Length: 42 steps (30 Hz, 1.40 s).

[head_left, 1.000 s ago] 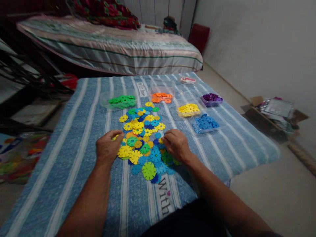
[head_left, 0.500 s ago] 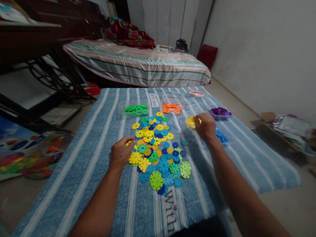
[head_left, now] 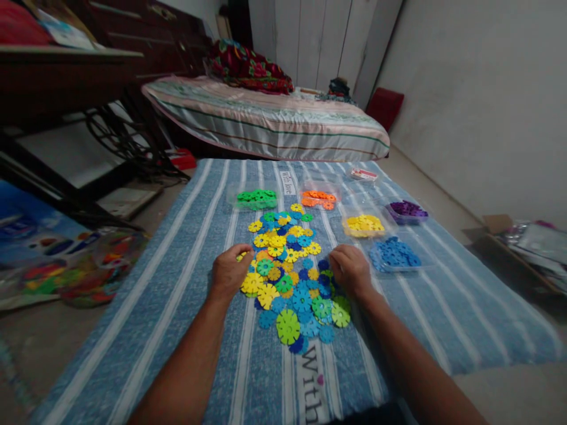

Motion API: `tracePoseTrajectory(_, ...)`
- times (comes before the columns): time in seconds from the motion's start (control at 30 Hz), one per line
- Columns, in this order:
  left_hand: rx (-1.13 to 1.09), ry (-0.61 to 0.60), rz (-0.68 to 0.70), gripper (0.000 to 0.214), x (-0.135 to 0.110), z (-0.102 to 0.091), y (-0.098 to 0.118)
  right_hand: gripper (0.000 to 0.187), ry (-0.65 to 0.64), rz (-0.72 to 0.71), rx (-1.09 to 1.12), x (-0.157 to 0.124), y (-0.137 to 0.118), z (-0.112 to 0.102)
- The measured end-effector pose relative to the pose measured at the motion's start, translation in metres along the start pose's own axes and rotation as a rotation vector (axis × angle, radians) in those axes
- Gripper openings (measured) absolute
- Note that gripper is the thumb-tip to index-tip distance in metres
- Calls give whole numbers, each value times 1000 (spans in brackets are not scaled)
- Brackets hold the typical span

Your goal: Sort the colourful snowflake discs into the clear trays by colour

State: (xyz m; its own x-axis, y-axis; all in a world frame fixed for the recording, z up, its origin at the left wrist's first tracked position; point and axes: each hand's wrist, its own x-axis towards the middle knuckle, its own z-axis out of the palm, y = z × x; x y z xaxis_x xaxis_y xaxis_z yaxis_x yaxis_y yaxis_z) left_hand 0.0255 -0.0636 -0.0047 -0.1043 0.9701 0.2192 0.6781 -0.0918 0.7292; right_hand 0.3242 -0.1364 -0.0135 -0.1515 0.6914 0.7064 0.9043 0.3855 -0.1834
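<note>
A loose pile of notched plastic discs (head_left: 302, 300) in yellow, blue, green and orange lies on the striped cloth. At the pile's left edge, my left hand (head_left: 229, 273) is closed, its fingertips pinching a yellow notched disc (head_left: 241, 257). My right hand (head_left: 352, 273) is over the pile's right edge beside dark blue discs, fingers curled together; whatever they hold is hidden. Clear boxes hold sorted discs: green discs (head_left: 257, 198), orange discs (head_left: 319, 199), yellow discs (head_left: 365, 225), purple discs (head_left: 407, 211) and blue discs (head_left: 394, 255).
A small red-and-white packet (head_left: 364, 175) rests near the cloth's far edge. Beyond stands a bed (head_left: 274, 121) with a red flowered blanket. A sewing machine stand (head_left: 119, 133) is at left, and a cardboard box (head_left: 505, 242) is on the floor at right.
My right hand has moved from the box of yellow discs back to the pile's right side. The left hand stays by the pile. The whole view has shifted slightly.
</note>
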Motion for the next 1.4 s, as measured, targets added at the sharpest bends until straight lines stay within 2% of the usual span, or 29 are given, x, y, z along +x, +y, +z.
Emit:
tracePoseTrajectory(0.13,-13,-1,11,28,-1,0,1,26,-110,12,63,-7,-2,7)
tracePoseTrajectory(0.37,-21,-9,1,24,-6,0,5,28,-202,57,117,-16,-1,9)
tracePoseTrajectory(0.6,-27,-20,-7,25,-8,0,8,26,-234,104,146,-16,0,6)
tracePoseTrajectory(0.77,-28,-23,-11,27,-8,2,7,20,-286,53,264,-11,-8,2)
tracePoseTrajectory(0.97,-12,-29,5,28,-8,1,7,21,-369,-6,278,-6,-14,3)
tracePoseTrajectory(1.1,-6,-30,-2,26,-8,0,9,16,-345,65,368,-6,-13,5)
tracePoseTrajectory(1.27,-13,-28,-9,24,-9,0,11,15,-291,277,548,-2,-13,-3)
tracePoseTrajectory(1.33,-12,-29,-5,24,-9,0,10,15,-240,318,570,6,-7,-10)
tracePoseTrajectory(1.4,-15,-25,-2,23,-8,1,9,16,-130,341,509,18,6,-20)
